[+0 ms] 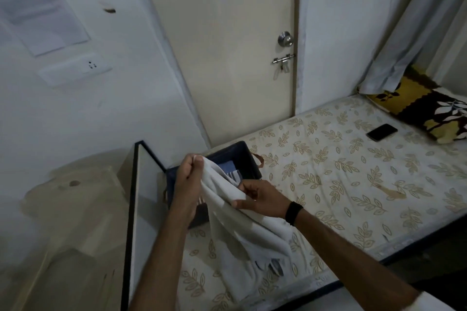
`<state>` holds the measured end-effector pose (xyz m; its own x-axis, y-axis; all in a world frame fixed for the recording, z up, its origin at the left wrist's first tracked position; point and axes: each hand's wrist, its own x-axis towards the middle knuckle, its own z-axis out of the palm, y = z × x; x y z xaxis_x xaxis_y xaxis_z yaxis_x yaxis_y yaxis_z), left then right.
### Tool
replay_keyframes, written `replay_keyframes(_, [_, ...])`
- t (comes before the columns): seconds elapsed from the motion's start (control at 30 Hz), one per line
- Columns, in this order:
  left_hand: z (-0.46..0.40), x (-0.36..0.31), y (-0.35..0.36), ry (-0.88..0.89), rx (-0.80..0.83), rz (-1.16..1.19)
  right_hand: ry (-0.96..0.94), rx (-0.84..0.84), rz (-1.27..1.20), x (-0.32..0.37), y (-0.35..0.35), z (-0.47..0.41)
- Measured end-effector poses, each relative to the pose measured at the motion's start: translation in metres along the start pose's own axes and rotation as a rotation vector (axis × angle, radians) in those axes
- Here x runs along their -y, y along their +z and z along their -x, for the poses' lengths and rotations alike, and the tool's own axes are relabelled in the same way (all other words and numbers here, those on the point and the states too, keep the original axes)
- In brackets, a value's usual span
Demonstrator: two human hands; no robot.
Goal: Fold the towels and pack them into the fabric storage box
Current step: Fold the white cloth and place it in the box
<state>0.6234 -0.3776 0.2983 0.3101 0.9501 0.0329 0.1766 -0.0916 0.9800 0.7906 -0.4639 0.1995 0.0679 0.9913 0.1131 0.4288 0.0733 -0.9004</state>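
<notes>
Currently: your left hand (188,171) and right hand (257,197) pinch the towel (240,225), hanging lengthwise; box (249,156) just beyond.

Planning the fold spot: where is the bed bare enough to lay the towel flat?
Bare sheet lies between the storage box, the phone and the bed's near edge. Crowded: the box corner, where the left hand and right hand hold the white towel, and the pillow end.
</notes>
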Motion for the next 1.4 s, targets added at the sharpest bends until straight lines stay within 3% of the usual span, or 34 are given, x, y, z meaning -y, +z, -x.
replay_keyframes(0.17, [-0.020,-0.031,-0.022,0.080,-0.050,-0.009,0.015,-0.006,0.101,0.004,-0.013,-0.003])
replay_keyframes(0.53, [-0.064,-0.112,-0.083,0.213,-0.203,0.034,0.332,0.330,0.322,-0.031,0.017,0.014])
replay_keyframes(0.7, [-0.070,-0.132,-0.100,0.279,-0.257,-0.013,0.454,0.465,0.309,-0.047,0.034,0.035])
replay_keyframes(0.87, [-0.071,-0.138,-0.115,0.302,-0.295,-0.033,0.584,0.422,0.169,-0.068,0.040,0.051])
replay_keyframes(1.03, [-0.078,-0.146,-0.132,0.311,-0.338,-0.049,0.632,0.483,0.096,-0.083,0.046,0.062])
replay_keyframes(1.27, [-0.078,-0.153,-0.138,0.310,-0.371,-0.115,0.874,0.411,-0.354,-0.061,0.053,0.071])
replay_keyframes(1.4, [-0.081,-0.155,-0.139,0.323,-0.363,-0.119,0.901,0.393,-0.098,-0.079,0.058,0.059])
